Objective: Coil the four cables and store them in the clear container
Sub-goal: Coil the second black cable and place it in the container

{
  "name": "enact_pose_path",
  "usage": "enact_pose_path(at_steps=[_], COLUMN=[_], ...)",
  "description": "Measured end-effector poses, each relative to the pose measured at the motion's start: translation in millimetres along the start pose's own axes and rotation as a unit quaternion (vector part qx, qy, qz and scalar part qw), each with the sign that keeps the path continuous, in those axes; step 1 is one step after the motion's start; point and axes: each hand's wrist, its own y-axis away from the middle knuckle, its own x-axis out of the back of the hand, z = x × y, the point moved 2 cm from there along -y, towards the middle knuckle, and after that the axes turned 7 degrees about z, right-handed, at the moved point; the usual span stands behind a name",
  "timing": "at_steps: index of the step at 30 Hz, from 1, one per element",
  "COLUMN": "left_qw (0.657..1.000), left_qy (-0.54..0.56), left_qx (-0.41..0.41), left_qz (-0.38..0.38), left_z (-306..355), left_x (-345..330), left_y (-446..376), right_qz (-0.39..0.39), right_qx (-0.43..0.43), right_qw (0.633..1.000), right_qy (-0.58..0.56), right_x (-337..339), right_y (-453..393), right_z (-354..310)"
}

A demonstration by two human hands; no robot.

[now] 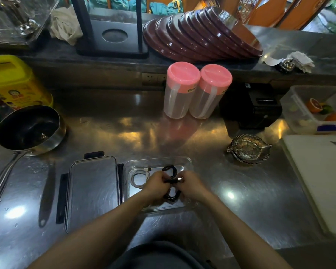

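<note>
A clear container [186, 164] sits on the steel counter in front of me. Inside it lie a coiled white cable [138, 177] at the left and a coiled black cable [170, 169] at the far side. My left hand [155, 186] and my right hand [190, 184] meet over the container. Both pinch a black cable [172, 197], folded into a loop that hangs below my fingers. Its silver plug sticks out by my right thumb.
The container's lid [92, 191] lies just left of it. A saucepan [30, 131] and a dark utensil [47, 193] are at the left, two pink-lidded jars [196, 92] behind, a metal leaf dish [249, 148] and white cutting board [318, 177] at the right.
</note>
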Motion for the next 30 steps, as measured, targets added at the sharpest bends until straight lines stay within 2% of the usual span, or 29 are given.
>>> enact_pose_path(at_steps=[3,9,17,25,30], left_qw=[0.991,0.978,0.974,0.977,0.977], left_qy=[-0.127,-0.190,-0.214,-0.204,-0.194], left_qx=[-0.049,-0.084,-0.071,-0.070,-0.089], left_qz=[0.012,0.024,0.011,-0.001,0.023], left_z=[-1,-6,-19,-31,-32], left_x=[-1,-11,-13,-11,-13], left_y=[-1,-6,-13,-19,-19], right_qz=[-0.007,-0.016,0.004,0.013,0.024], right_qx=[0.011,0.041,0.075,0.084,0.072], right_qw=[0.998,0.985,0.963,0.969,0.970], right_qy=[0.065,0.168,0.257,0.230,0.233], right_x=[-9,-21,-39,-42,-43], right_y=[-9,-16,-16,-15,-14], right_z=[8,5,9,16,14])
